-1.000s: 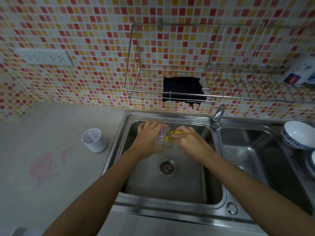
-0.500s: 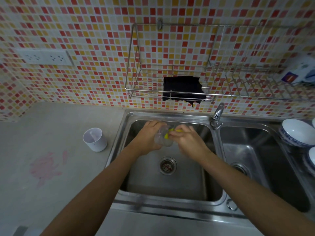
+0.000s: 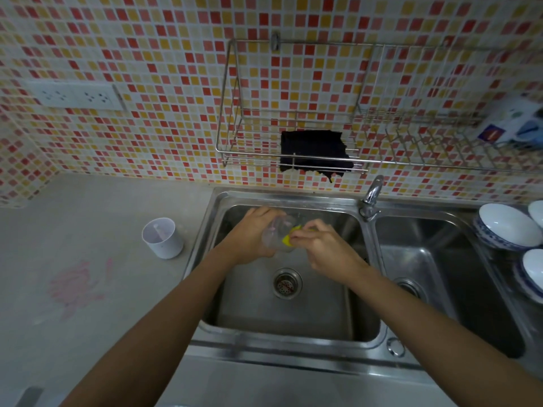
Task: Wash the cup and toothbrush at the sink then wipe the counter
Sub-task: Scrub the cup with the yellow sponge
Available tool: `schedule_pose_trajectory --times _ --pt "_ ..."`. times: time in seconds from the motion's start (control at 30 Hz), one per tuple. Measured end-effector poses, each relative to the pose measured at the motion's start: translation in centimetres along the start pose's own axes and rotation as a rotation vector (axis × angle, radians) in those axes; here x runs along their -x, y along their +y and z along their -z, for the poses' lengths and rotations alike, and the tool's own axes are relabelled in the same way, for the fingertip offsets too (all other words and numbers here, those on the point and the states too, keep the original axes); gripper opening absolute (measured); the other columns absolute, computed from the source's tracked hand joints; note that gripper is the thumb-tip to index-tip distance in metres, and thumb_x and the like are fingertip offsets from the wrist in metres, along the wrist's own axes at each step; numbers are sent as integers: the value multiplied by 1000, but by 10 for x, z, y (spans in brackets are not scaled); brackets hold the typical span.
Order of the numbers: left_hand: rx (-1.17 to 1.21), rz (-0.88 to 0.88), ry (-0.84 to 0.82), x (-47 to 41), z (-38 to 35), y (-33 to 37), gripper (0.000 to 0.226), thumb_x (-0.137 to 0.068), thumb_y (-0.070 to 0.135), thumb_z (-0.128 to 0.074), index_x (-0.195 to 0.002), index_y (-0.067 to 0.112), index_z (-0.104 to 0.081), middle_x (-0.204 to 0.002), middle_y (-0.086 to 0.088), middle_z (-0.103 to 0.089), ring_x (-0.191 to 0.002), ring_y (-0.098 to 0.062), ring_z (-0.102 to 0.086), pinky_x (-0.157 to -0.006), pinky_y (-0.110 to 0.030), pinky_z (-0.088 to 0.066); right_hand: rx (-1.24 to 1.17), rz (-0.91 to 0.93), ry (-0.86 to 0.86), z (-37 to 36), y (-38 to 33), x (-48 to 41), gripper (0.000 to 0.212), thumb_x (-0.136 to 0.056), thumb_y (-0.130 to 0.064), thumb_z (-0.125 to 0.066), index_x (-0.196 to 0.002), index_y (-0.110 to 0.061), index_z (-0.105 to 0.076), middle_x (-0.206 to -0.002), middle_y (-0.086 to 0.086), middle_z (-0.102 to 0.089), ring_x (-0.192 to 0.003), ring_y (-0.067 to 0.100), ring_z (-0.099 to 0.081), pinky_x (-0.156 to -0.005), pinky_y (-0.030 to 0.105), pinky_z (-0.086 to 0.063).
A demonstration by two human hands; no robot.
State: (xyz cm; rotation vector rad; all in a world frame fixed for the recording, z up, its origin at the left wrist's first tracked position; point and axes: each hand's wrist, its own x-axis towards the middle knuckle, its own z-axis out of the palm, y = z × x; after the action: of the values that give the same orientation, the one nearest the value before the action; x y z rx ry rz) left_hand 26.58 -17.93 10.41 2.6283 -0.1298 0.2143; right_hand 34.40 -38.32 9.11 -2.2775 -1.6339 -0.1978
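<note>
Over the left sink basin (image 3: 288, 315), my left hand (image 3: 249, 239) grips a clear cup (image 3: 276, 235) lying on its side. My right hand (image 3: 323, 245) pinches a yellow sponge (image 3: 289, 237) pushed into the cup's mouth. A white cup (image 3: 163, 237) stands on the grey counter (image 3: 88, 230) left of the sink, with a pinkish item inside that may be the toothbrush. A pink stain (image 3: 76, 286) marks the counter in front of it.
A black cloth (image 3: 314, 151) hangs on the wire wall rack (image 3: 264, 160) above the sink. The faucet (image 3: 371, 195) stands between the two basins. White bowls (image 3: 505, 227) are stacked at the right edge. A socket strip (image 3: 76, 95) is on the tiled wall.
Both hands stay over the basin with the clear cup. The sponge has shifted slightly in the cup's mouth as my right hand works it.
</note>
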Motion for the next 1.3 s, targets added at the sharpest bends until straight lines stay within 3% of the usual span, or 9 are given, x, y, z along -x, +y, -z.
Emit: schedule_pose_trajectory --times 0.1,0.27,0.53,0.6,0.73,0.9,1.03,1.13,1.3 --pt "56 29 -12 3 5 1 82 -60 15 -85 -133 12 -49 -131 -5 -53 -122 -19 -44 -98 -23 -27 -34 28 20 0 -6 0 35 -78 0 -71 -109 -17 -67 -110 -7 -67 -92 25 -51 -80 34 -51" --pt "206 122 38 5 2 0 87 -56 27 -78 -136 19 -44 -132 0 -52 -124 -19 -46 -106 -45 -39 -47 -42 132 -1 -16 -9 38 -73 0 -76 -107 -15 -70 -108 -6 -69 -92 22 -53 -86 23 -46" --pt "168 114 155 16 -5 2 70 -59 24 -85 -119 19 -48 -115 6 -48 -108 -10 -45 -87 -15 -36 -264 -229 60 3 -32 -5 31 -89 -2 -61 -114 -17 -69 -117 -5 -68 -102 20 -53 -90 19 -37" --pt "146 82 137 18 -4 2 67 -59 22 -85 -116 16 -51 -113 4 -51 -104 -7 -46 -88 -18 -37 -293 -258 8 1 -34 -2 31 -92 -4 -57 -118 -17 -68 -120 -3 -67 -107 18 -52 -91 17 -34" --pt "60 76 105 17 -7 1 72 -57 37 -83 -120 18 -54 -116 6 -58 -111 -12 -49 -98 -37 -40 -81 -155 -75 3 -37 -6 37 -81 0 -67 -111 -21 -71 -112 -2 -70 -104 23 -56 -83 37 -46" --pt "59 80 89 15 -1 6 77 -55 32 -88 -122 15 -55 -120 4 -58 -108 -4 -44 -94 -24 -30 112 -139 18 9 -31 -1 51 -57 1 -79 -102 -24 -73 -110 -10 -70 -95 23 -59 -71 31 -37" --pt "55 81 36 18 4 6 72 -56 32 -87 -120 20 -56 -119 6 -59 -113 -15 -50 -97 -29 -34 -134 -265 12 6 -47 6 41 -79 2 -67 -110 -24 -72 -113 -8 -70 -100 20 -56 -84 19 -39" --pt "44 40 38 18 5 14 72 -58 25 -87 -122 14 -56 -119 5 -58 -107 -9 -46 -89 -19 -24 -94 -247 6 7 -50 -1 40 -73 4 -70 -104 -22 -75 -106 -6 -73 -97 23 -58 -81 34 -47" --pt "65 19 17 17 14 15 80 -55 34 -83 -127 14 -54 -122 1 -58 -112 -12 -46 -88 -16 -20 108 -194 91 10 -44 -4 50 -53 7 -79 -96 -20 -75 -102 -7 -73 -90 26 -60 -70 33 -47"
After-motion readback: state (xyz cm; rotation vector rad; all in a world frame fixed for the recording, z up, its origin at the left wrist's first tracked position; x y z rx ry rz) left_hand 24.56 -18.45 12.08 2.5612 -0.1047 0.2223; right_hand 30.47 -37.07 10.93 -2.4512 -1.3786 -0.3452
